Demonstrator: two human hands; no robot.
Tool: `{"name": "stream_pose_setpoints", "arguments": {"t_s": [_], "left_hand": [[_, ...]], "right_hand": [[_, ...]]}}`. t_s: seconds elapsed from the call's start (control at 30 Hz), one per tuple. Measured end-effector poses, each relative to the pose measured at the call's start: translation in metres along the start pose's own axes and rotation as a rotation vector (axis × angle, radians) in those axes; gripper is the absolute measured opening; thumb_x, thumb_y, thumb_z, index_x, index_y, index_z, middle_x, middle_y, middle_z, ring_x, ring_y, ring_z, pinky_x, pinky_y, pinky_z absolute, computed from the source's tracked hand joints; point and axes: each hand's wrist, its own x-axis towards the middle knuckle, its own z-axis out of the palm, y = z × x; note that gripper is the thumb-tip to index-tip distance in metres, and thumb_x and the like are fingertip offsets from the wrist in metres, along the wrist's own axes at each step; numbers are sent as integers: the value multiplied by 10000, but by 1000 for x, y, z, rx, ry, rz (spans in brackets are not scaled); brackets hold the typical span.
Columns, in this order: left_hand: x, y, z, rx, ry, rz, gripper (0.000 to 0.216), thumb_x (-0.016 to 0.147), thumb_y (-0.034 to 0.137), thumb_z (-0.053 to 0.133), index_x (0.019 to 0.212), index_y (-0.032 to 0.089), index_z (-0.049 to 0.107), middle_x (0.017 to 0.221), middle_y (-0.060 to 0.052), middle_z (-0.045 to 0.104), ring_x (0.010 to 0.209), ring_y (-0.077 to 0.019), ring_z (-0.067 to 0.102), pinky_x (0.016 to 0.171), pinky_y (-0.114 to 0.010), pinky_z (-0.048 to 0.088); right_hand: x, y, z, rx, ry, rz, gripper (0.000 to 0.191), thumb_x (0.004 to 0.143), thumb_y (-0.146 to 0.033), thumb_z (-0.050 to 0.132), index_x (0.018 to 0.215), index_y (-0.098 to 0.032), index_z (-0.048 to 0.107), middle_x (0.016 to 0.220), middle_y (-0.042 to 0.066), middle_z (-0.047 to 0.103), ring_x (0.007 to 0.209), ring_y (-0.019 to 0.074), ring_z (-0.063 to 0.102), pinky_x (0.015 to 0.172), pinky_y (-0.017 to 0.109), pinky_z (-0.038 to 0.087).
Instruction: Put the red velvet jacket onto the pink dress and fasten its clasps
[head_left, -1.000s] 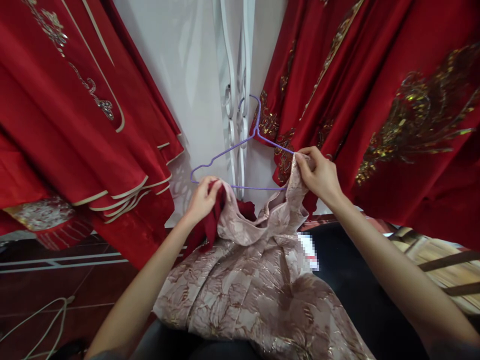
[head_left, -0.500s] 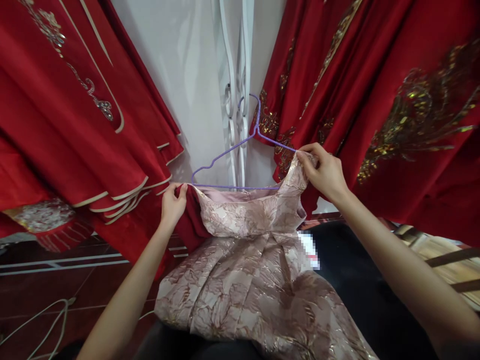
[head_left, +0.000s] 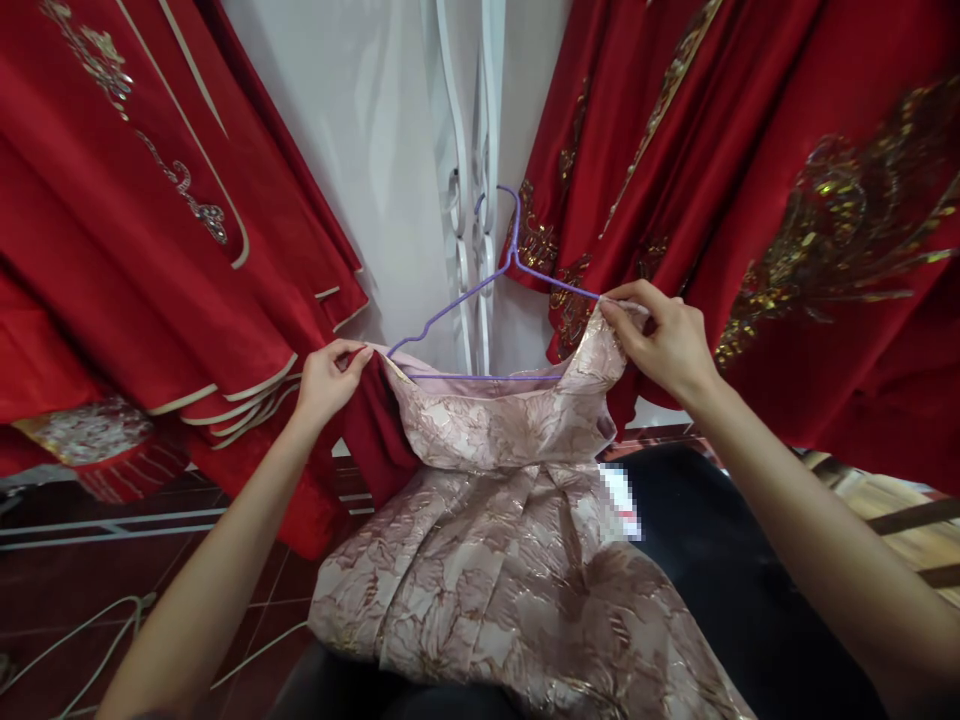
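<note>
A pink brocade dress [head_left: 487,560] with a floral pattern spreads across my lap, its neckline facing away from me. A purple hanger [head_left: 469,292] runs inside the dress's neck, and its hook points up in front of a white panel. My left hand [head_left: 330,378] pinches the left shoulder strap, which lies over the hanger's left end. On the other side my right hand [head_left: 664,335] is closed on the right shoulder strap, at the hanger's right arm. Both straps are pulled outward, and the bodice hangs between my hands.
Red garments with gold trim [head_left: 187,200] hang at the left, and red embroidered garments [head_left: 750,180] at the right. Between them stands a white panel with curved bars [head_left: 457,200]. A white cable [head_left: 112,640] lies on the dark floor. A black surface [head_left: 720,560] is at right.
My left hand has moved up and outward, drawing the left strap over the hanger's left end, which is now covered. My right hand has shifted slightly right.
</note>
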Motion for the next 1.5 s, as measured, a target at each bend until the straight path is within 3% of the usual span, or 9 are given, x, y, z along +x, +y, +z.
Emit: {"name": "stream_pose_setpoints", "arguments": {"t_s": [0.23, 0.5, 0.67, 0.83, 0.9, 1.0, 1.1, 1.33, 1.5], "left_hand": [[19, 22, -20, 21, -276, 36, 371, 747, 547, 633, 807, 185, 689, 863, -63, 722, 856, -234, 648, 881, -340, 486], [-2, 12, -47, 27, -344, 3, 447, 749, 615, 623, 831, 181, 690, 909, -71, 727, 892, -245, 661, 903, -343, 491], [3, 30, -25, 0, -352, 11, 481, 753, 621, 619, 917, 177, 702, 1020, -100, 735, 982, -274, 667, 962, -391, 477], [10, 32, 7, -116, -354, 29, 472, 763, 643, 588, 800, 174, 630, 1332, -148, 590, 1217, -294, 563, 1082, -420, 379], [13, 26, 14, -118, -383, 20, 466, 760, 642, 588, 802, 179, 626, 1284, -145, 625, 1199, -292, 573, 1076, -431, 380], [21, 19, 19, -89, -379, -6, 496, 721, 657, 610, 817, 173, 660, 1028, -122, 722, 1008, -283, 648, 975, -429, 456], [28, 24, 20, -126, -391, -19, 505, 682, 654, 648, 774, 159, 681, 882, -106, 726, 884, -255, 663, 887, -389, 499], [36, 68, 28, -253, -629, 59, 379, 738, 535, 692, 745, 156, 676, 1071, -145, 716, 1071, -260, 642, 989, -398, 453], [36, 88, 42, -292, -559, 69, 418, 712, 573, 700, 706, 160, 642, 1049, -154, 707, 1185, -294, 576, 1079, -440, 360]], "right_hand": [[-1, 0, -3, -74, 48, -47, 164, 919, -372, 517, 958, -258, 627, 859, 32, 701, 772, 213, 625, 781, 380, 410], [0, 5, 4, -180, 113, -83, 207, 940, -398, 462, 956, -257, 612, 788, 45, 645, 791, 227, 586, 763, 393, 387], [-6, 0, 11, -167, 120, -76, 212, 943, -404, 452, 975, -263, 607, 828, 47, 662, 789, 224, 584, 770, 390, 389], [-9, 3, 21, -77, 102, -28, 204, 933, -405, 469, 964, -260, 608, 878, 45, 695, 784, 227, 605, 771, 381, 405], [-8, 6, 25, -35, 84, 4, 208, 928, -415, 473, 966, -263, 610, 898, 40, 703, 788, 228, 615, 762, 373, 413], [-7, 9, 30, 16, 66, 38, 217, 922, -431, 471, 962, -272, 612, 903, 32, 708, 798, 236, 628, 758, 379, 423], [-7, 10, 31, 36, 66, 45, 217, 923, -425, 464, 955, -269, 610, 892, 29, 709, 804, 238, 636, 767, 386, 427], [-4, 11, 30, 50, 42, 40, 214, 928, -430, 455, 953, -262, 584, 910, 35, 707, 801, 236, 635, 804, 393, 430], [-3, 12, 32, 89, 37, 31, 201, 924, -425, 471, 947, -254, 572, 881, 32, 701, 785, 229, 630, 809, 394, 434]]}}
